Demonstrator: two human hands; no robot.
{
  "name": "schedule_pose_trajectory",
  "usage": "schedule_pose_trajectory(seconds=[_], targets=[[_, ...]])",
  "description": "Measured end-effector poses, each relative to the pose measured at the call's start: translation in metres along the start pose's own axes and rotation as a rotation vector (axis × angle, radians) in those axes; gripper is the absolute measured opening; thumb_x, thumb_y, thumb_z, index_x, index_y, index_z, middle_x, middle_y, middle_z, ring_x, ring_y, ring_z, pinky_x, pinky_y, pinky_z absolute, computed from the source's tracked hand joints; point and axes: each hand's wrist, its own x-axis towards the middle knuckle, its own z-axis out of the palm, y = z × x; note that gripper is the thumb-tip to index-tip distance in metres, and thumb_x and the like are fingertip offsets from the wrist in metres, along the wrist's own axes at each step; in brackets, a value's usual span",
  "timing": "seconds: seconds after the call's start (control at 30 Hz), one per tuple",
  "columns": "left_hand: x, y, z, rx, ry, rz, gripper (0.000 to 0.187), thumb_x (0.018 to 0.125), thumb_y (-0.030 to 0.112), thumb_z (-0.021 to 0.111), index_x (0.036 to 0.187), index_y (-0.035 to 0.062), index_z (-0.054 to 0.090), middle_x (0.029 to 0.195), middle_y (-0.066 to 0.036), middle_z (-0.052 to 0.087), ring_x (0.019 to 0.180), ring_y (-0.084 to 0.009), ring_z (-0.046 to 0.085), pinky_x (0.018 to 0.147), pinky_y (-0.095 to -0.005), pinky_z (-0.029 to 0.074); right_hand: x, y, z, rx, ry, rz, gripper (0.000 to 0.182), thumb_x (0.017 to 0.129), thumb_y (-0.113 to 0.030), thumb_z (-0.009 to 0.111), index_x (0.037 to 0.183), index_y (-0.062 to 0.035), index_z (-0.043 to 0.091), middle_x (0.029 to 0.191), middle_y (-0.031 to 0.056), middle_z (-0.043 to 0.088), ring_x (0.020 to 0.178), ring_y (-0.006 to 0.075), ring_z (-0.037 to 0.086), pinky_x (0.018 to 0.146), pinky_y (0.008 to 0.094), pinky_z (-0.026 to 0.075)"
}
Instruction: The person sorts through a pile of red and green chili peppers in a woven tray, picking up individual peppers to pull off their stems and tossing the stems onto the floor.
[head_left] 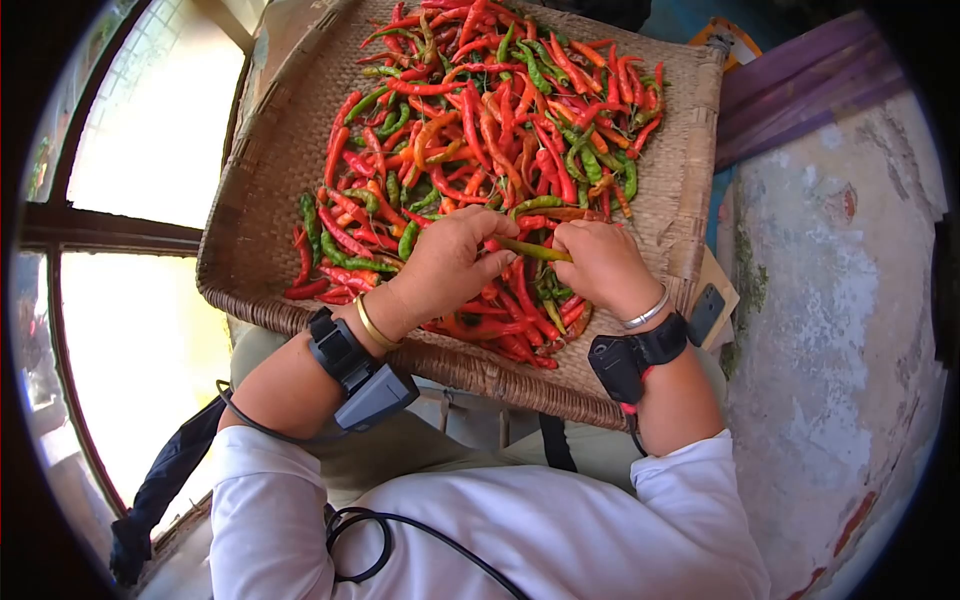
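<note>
A long olive-green chili pepper (538, 249) is stretched between my two hands, above the pile of chili peppers (490, 130). My right hand (608, 262) has its fingers curled in a fist around the right end of that pepper. At its left end, the thumb and fingers of my left hand (450, 255) close in a pinch, with a bit of red showing between them. Red, orange and green peppers fill the shallow woven basket (670, 210) under both hands; some lie hidden beneath my fingers.
The basket's thick near rim (480, 375) rests over my lap. To the left is a bright framed window (140, 340). On the right, a phone (707, 312) lies on a tan board beside a worn wall (830, 300). Purple cloth (810, 90) hangs beyond. A black cable (440, 540) crosses my shirt.
</note>
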Motion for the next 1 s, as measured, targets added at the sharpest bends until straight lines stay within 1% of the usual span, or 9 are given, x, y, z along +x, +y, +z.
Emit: schedule_pose_trajectory(seconds=[0.1,0.2,0.3,0.37,0.5,0.73,0.83,0.9,1.0], targets=[[0.002,0.003,-0.002,0.597,0.189,0.57,0.021,0.079,0.01,0.061,0.097,0.0004,0.054,0.076,0.001,0.056,0.067,-0.0081,0.054,0.058,-0.0237,0.045,0.003,-0.011,-0.015,0.298,-0.123,0.008,0.013,0.067,-0.011,0.059,0.077,-0.0031,0.056,0.073,0.0128,0.059,0.07,0.028,0.058,0.064,0.0367,0.045],[0.0,0.004,-0.003,0.544,0.004,0.497,0.023,0.081,0.015,0.06,0.097,-0.0004,0.054,0.076,0.0,0.057,0.068,-0.0075,0.054,0.06,-0.0237,0.045,0.003,-0.008,-0.018,0.614,-0.102,0.008,0.016,0.071,-0.013,0.059,0.083,-0.0021,0.058,0.073,0.0112,0.06,0.069,0.0225,0.059,0.062,0.0328,0.045],[-0.003,0.013,-0.005,-0.028,-0.169,-0.098,0.021,0.086,0.016,0.053,0.098,-0.0005,0.054,0.076,-0.001,0.057,0.069,-0.0077,0.054,0.063,-0.0227,0.045,0.004,0.0,-0.011,0.989,0.002,0.09,0.029,0.079,-0.02,0.058,0.1,-0.0006,0.055,0.072,0.0042,0.058,0.066,0.0113,0.056,0.058,0.0247,0.044],[0.0,0.011,-0.007,-0.4,-0.08,-0.158,0.021,0.089,0.017,0.046,0.099,-0.0002,0.055,0.075,-0.001,0.057,0.068,-0.0074,0.053,0.063,-0.0217,0.045,0.007,0.002,-0.016,1.361,0.425,0.28,0.039,0.082,-0.022,0.057,0.111,0.0005,0.047,0.074,0.0017,0.055,0.065,0.008,0.053,0.055,0.019,0.043],[0.0,0.01,-0.007,-0.543,-0.042,-0.152,0.022,0.089,0.017,0.047,0.1,-0.0003,0.055,0.074,-0.001,0.057,0.064,-0.0066,0.053,0.062,-0.0207,0.046,0.003,0.003,-0.013,1.712,0.029,0.251,0.039,0.083,-0.021,0.056,0.115,-0.0014,0.043,0.075,0.0018,0.055,0.058,0.0049,0.052,0.046,0.0161,0.042],[-0.005,0.013,-0.001,-0.333,-0.155,-0.191,0.016,0.085,0.013,0.054,0.092,-0.0009,0.058,0.066,0.002,0.054,0.061,-0.0039,0.049,0.057,-0.0189,0.043,0.005,-0.005,-0.006,1.831,0.04,0.383,0.016,0.083,-0.018,0.055,0.089,-0.0038,0.055,0.064,0.0019,0.056,0.047,0.0042,0.049,0.04,0.0167,0.038],[-0.005,0.006,-0.007,-0.123,-0.205,-0.226,0.015,0.081,0.014,0.057,0.086,0.0006,0.06,0.064,-0.004,0.058,0.06,-0.0116,0.056,0.057,-0.0258,0.046,0.005,0.012,-0.012,1.848,0.141,0.464,0.015,0.082,-0.018,0.055,0.088,-0.0037,0.055,0.063,0.0031,0.056,0.045,0.0049,0.047,0.039,0.0171,0.037],[-0.005,0.007,-0.012,0.578,-0.359,0.102,0.016,0.078,0.016,0.057,0.085,0.0027,0.061,0.068,-0.01,0.06,0.062,-0.0229,0.058,0.06,-0.0314,0.046,0.006,0.019,-0.021,1.41,0.017,0.485,0.014,0.083,-0.016,0.054,0.087,-0.0033,0.055,0.062,0.0035,0.056,0.043,0.0063,0.046,0.038,0.018,0.036],[-0.008,-0.001,-0.008,0.569,-0.384,0.079,0.018,0.074,0.02,0.058,0.081,0.0048,0.061,0.072,-0.015,0.058,0.067,-0.0313,0.056,0.061,-0.0376,0.044,0.014,0.018,-0.023,1.608,0.167,0.375,0.03,0.083,-0.017,0.054,0.106,0.0006,0.046,0.074,0.0069,0.058,0.057,0.0093,0.054,0.05,0.0199,0.044]])
